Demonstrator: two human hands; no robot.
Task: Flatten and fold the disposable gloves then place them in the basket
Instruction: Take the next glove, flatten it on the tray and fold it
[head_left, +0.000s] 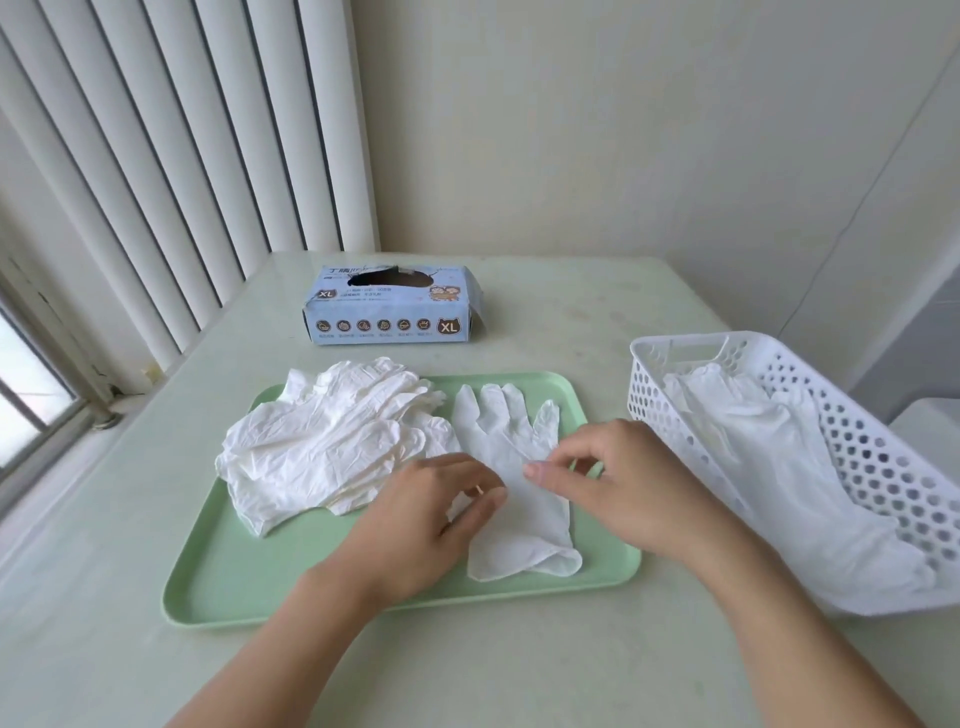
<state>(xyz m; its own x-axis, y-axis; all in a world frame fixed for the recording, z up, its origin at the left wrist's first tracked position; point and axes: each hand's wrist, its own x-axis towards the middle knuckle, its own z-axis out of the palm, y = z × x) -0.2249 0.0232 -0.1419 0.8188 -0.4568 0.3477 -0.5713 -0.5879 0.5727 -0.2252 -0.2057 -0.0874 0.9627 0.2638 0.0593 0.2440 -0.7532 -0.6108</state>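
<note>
One white glove (511, 467) lay spread on the right half of the green tray (218, 597), its finger ends pointing away from the person and its cuff toward them. It looked mostly flat but had not been folded. The left hand (421, 525) rested over the glove's left edge, fingers curled down onto it; whether they pinched the material or only pressed it could not be told. The right hand (618, 488) hovered at the glove's right edge, fingers loosely bent, thumb and forefinger close together as if about to pinch, though a true grip was not visible.

On the tray's left half sat a crumpled pile of gloves (322, 441), none flattened, so most of the work seemed left. To the right, on the pale surface (104, 649), the white basket (675, 374) already held at least one glove, judged done, though its folding was hard to read. Behind the tray stood the blue glove box (389, 306).
</note>
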